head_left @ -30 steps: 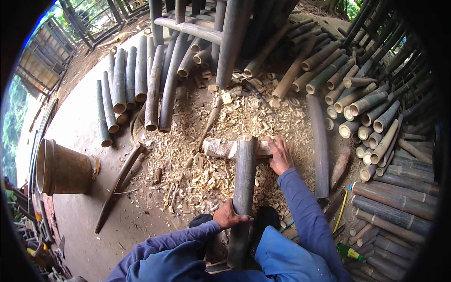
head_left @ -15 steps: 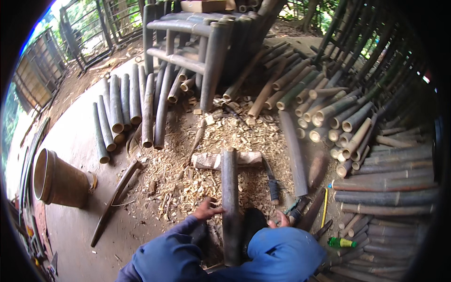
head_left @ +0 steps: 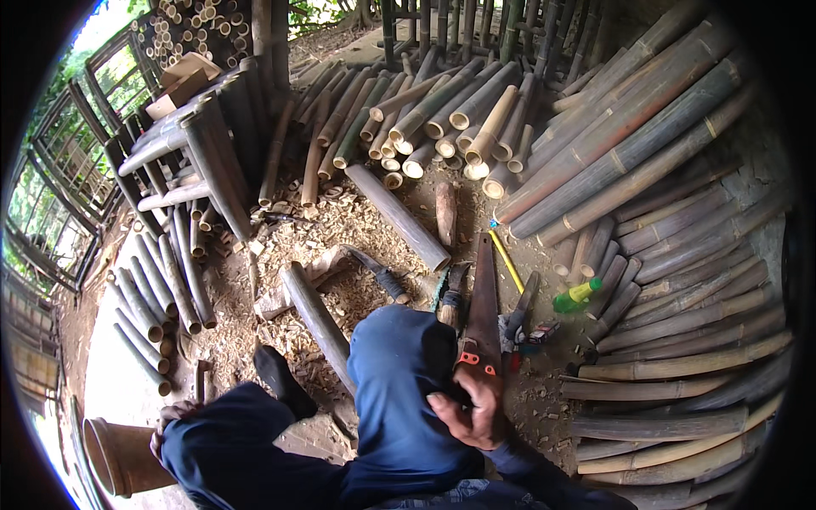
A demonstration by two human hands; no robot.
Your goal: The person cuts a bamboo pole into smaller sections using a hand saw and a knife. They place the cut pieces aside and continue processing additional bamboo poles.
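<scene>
My right hand [head_left: 478, 410] is closed at the handle end of a handsaw [head_left: 484, 293], beside my right knee. Its long dark blade points away from me, and orange fasteners show just ahead of my fingers. At the far left of my lap, my left hand [head_left: 174, 418] rests against my left knee near a brown bucket [head_left: 104, 459]; its fingers are partly hidden but look loose. A bamboo length [head_left: 316, 319] slants between my legs, its far end over a short log [head_left: 280, 297]. A curved blade with a wrapped handle [head_left: 391, 285] lies by the log.
Wood chips [head_left: 225, 327] cover the ground ahead. Many cut bamboo tubes [head_left: 425, 110] lie beyond, with stacked poles [head_left: 680, 374] along the right. A green bottle [head_left: 578, 296], a yellow stick [head_left: 507, 262] and another knife [head_left: 520, 310] lie right. A bamboo bench [head_left: 183, 136] stands far left.
The view has swung right. My left hand has left the bamboo length for my left knee. My right hand has come to the handsaw's handle.
</scene>
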